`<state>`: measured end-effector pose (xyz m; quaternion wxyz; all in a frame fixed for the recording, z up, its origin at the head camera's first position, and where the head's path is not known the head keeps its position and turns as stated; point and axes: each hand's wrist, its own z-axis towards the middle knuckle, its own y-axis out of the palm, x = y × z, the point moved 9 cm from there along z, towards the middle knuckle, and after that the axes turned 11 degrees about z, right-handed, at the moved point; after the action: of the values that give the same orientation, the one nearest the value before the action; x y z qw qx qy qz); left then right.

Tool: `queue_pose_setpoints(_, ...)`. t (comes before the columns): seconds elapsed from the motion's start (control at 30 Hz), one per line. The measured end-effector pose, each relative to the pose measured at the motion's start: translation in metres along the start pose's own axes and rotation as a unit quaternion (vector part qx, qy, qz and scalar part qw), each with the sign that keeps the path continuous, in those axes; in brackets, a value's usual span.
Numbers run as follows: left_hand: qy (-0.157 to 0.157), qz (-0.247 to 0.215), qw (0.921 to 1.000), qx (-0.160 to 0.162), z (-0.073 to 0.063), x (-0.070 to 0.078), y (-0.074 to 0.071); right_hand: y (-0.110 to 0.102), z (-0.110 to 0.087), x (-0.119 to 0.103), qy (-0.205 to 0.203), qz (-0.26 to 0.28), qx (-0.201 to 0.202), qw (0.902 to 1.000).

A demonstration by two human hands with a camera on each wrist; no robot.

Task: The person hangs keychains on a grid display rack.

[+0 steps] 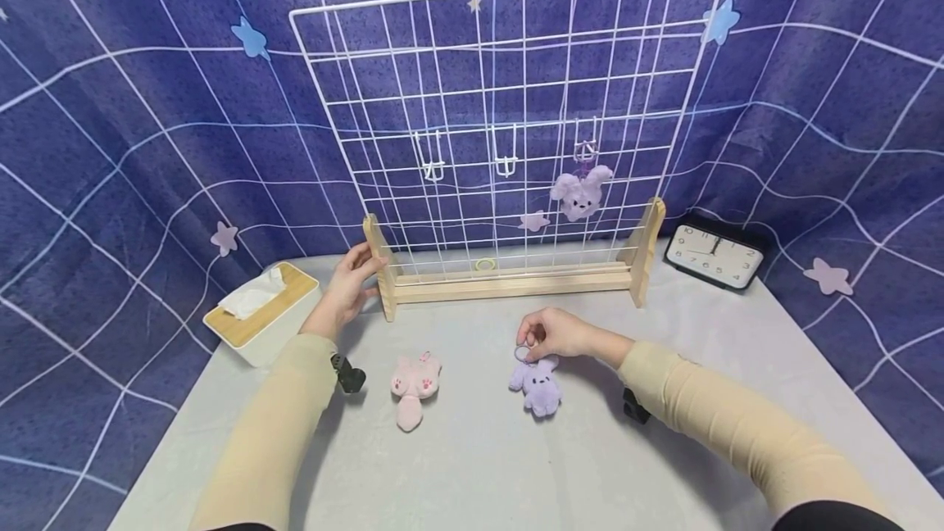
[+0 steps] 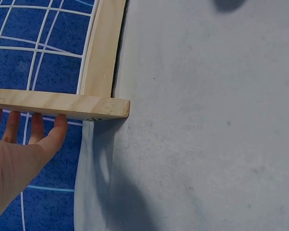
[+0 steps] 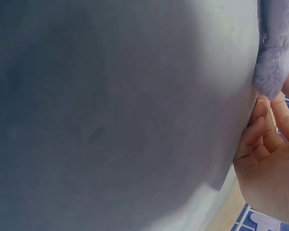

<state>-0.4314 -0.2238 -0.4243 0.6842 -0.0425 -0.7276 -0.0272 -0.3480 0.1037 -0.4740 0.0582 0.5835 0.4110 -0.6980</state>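
Note:
My right hand [image 1: 556,333] pinches the metal ring of a lilac plush keychain [image 1: 542,390], whose body hangs below the fingers, close over the table. In the right wrist view its fur [image 3: 274,57] shows beside the fingers. My left hand [image 1: 345,289] touches the outer face of the wooden side foot [image 1: 379,269] of a white wire grid rack [image 1: 509,93]. Its fingertips rest along that board in the left wrist view, loosely extended. Between my arms, a pink plush keychain [image 1: 415,388] lies on the table. Another lilac plush [image 1: 581,193] hangs from the grid's right hook.
Two more white hooks, a left hook [image 1: 433,170] and a middle hook [image 1: 505,165], sit on the grid. A tissue box [image 1: 295,289] with a wooden lid stands at left, a black-framed clock [image 1: 715,251] at right. A yellow ring [image 1: 485,265] lies by the rack's base.

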Motion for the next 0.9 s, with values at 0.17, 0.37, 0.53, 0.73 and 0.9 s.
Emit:
queue_pose_setpoints(0.17, 0.000, 0.002, 1.0000, -0.002, 0.000, -0.001, 0.000, 0.001, -0.001, -0.001, -0.010, 0.000, 0.006, 0.9999)
queue_pose_setpoints(0.37, -0.001, 0.002, 1.0000, -0.004, -0.001, 0.000, 0.001, 0.002, -0.004, -0.003, -0.025, 0.001, 0.006, 0.9997)
queue_pose_setpoints(0.53, -0.001, 0.004, 1.0000, -0.005, 0.004, -0.004, -0.001, 0.002, -0.008, -0.010, -0.060, 0.002, 0.000, 0.9982)
queue_pose_setpoints(0.73, 0.005, 0.002, 1.0000, 0.000, 0.015, -0.016, -0.006, 0.003, -0.008, -0.009, -0.031, 0.042, -0.001, 0.9986)
queue_pose_setpoints(0.9, 0.009, 0.007, 0.9999, 0.008, 0.016, -0.018, -0.008, 0.004, -0.007, -0.008, -0.023, 0.074, -0.002, 0.9970)
